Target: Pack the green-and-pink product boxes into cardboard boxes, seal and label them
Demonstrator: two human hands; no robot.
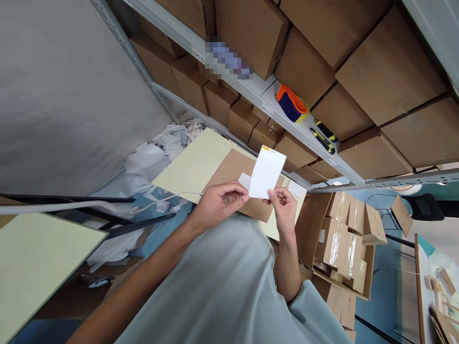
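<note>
A white sheet of paper point(266, 174), with a small orange mark at its top corner, is held up in front of me by its lower edge. My left hand point(221, 203) is closed, thumb and fingertips pinched at the sheet's lower left corner. My right hand point(284, 206) grips the lower right corner between thumb and fingers. Below the sheet lies a flat brown cardboard piece point(224, 174) on a pale yellow tabletop point(190, 162). A smaller white piece of paper point(245, 180) shows partly behind the sheet.
Shelves with brown boxes point(308, 62) rise behind the table. A tape dispenser point(292, 102) and two utility knives point(323, 136) sit on a shelf edge. A large carton point(311, 234) of taped boxes stands at right. Crumpled paper point(147, 162) lies at left, near a white cable point(172, 195).
</note>
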